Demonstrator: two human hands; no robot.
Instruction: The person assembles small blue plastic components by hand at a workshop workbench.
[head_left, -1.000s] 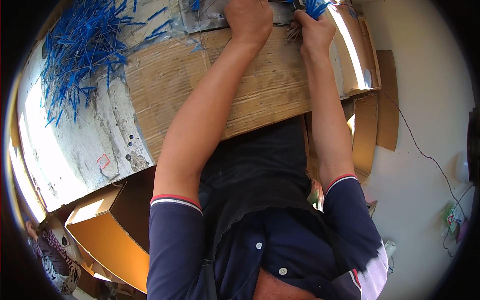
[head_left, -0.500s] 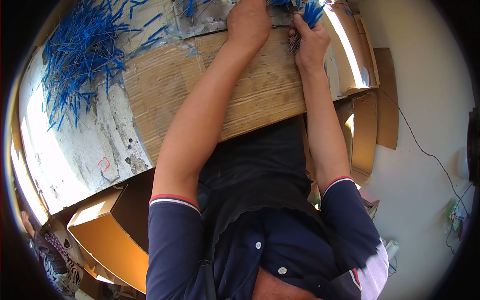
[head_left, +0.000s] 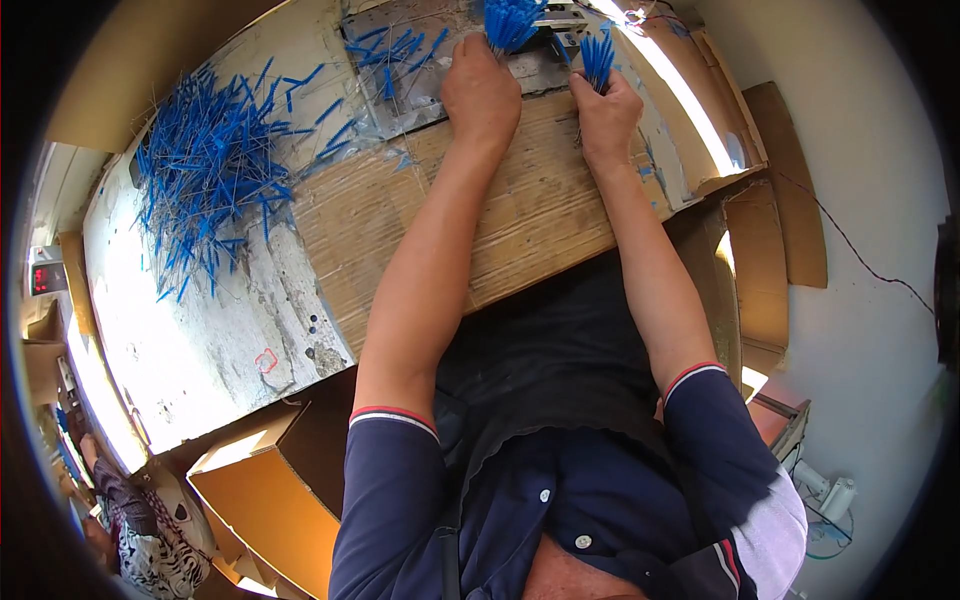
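Note:
Small blue bristle brushes on thin wire stems are in both my hands. My left hand point(head_left: 482, 95) is closed around the stems of a thick bunch of blue brushes point(head_left: 511, 24), whose bristle ends stick up past my fingers. To its right, my right hand point(head_left: 610, 115) pinches a slimmer blue brush bunch point(head_left: 597, 58) between thumb and fingers, bristles pointing away from me. The two bunches are apart. Several loose brushes point(head_left: 400, 48) lie on a metal plate point(head_left: 425, 100) left of my left hand. A large tangled brush pile point(head_left: 210, 165) covers the bench's left side.
A cardboard sheet point(head_left: 400, 220) covers the bench's near middle. The worn white bench top point(head_left: 190, 370) extends left. Metal fittings point(head_left: 565, 40) stand behind my hands. An open cardboard box point(head_left: 265, 490) sits below the bench. At the lower left, another person point(head_left: 150, 530) is partly visible.
The view has shifted, so more of the bench's far side shows. Both my hands have moved somewhat left over the bench, and the left hand's bunch now shows more fully.

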